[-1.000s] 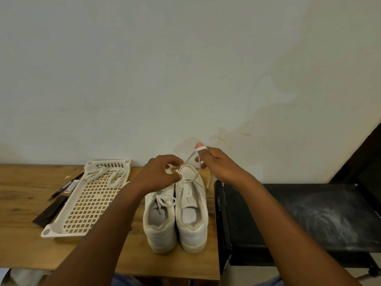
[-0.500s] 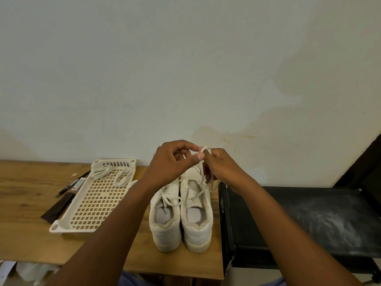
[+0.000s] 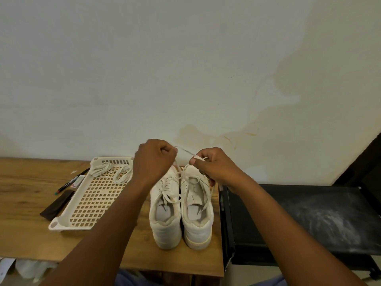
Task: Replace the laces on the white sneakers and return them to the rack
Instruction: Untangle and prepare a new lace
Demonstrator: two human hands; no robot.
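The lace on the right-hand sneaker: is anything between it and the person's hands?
No. Both the left hand and right hand already pinch the lace above the right-hand sneaker; nothing visible intervenes.

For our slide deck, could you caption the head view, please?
Both hands, left hand and right hand, pull a lace above the right sneaker.

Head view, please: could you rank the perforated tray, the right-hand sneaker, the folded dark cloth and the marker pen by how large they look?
1. perforated tray
2. right-hand sneaker
3. folded dark cloth
4. marker pen

The cloth is partly tucked under the tray, so its rank over the pen is unsure.
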